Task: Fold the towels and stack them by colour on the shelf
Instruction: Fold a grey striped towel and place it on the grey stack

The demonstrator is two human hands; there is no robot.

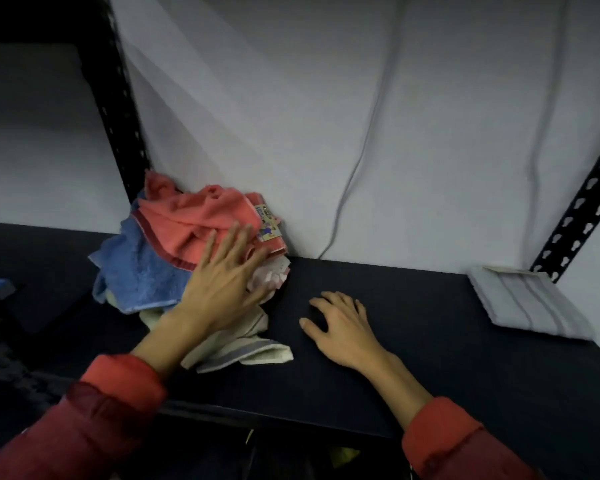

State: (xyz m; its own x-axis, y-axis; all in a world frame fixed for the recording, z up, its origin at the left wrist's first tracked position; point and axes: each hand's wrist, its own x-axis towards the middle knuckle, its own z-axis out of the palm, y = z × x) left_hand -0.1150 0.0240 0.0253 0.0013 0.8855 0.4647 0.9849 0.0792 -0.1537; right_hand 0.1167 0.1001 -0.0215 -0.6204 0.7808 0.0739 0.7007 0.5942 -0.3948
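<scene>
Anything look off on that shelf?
Yes: the towels at the back left are an unfolded heap, coral towel over blue towel, colours mixed, left hand on it. Only the white towel at right is folded.

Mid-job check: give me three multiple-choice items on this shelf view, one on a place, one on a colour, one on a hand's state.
1. Where does the folded grey towel lie?
A. right end of the shelf
B. on the pile
C. under the left hand

2. What colour is the top towel of the pile?
A. green
B. coral red
C. black

3. What is the right hand doing?
A. gripping a towel
B. resting on the bare shelf
C. holding the cable

Answers: 1 A, it sits by the right upright. 2 B, it lies over the blue towel. 3 B, its fingers hold nothing.
</scene>
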